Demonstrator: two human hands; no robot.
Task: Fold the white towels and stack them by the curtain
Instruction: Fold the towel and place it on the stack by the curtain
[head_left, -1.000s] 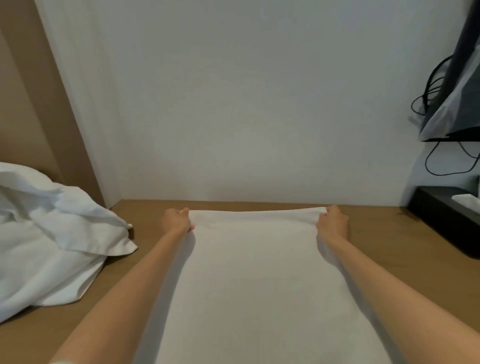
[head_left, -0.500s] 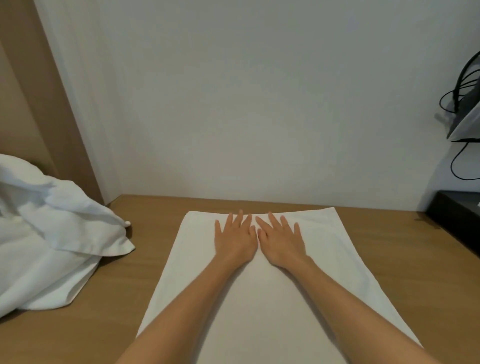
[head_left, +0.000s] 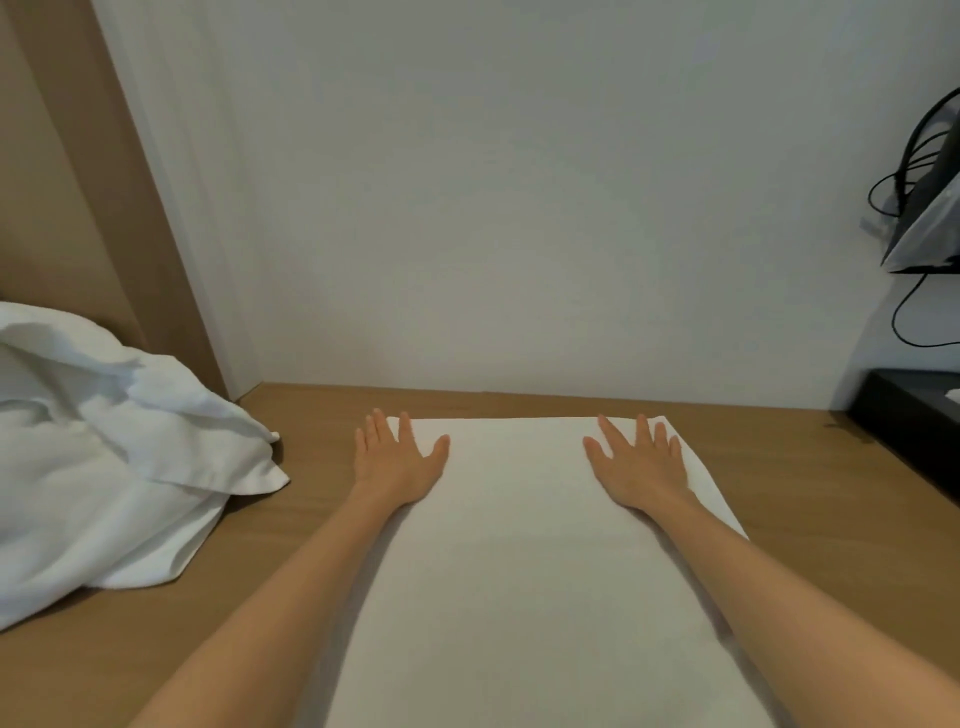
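Note:
A white towel (head_left: 519, 545) lies spread flat on the wooden table (head_left: 810, 488), its far edge close to the wall. My left hand (head_left: 397, 460) rests palm down on the towel's far left corner, fingers apart. Flat on the far right corner lies my right hand (head_left: 636, 462), also with spread fingers. Neither hand grips the cloth. A heap of crumpled white towels (head_left: 104, 452) sits on the table at the left, in front of the brown curtain (head_left: 78, 208).
A black box (head_left: 914, 421) stands at the table's right edge by the wall. Above it a dark device with black cables (head_left: 919, 208) hangs on the wall. The white wall closes the table's far side.
A second ago both hands pinched the towel's far corners. Then they lay side by side at the middle of the far edge. Now they have slid apart to the corners.

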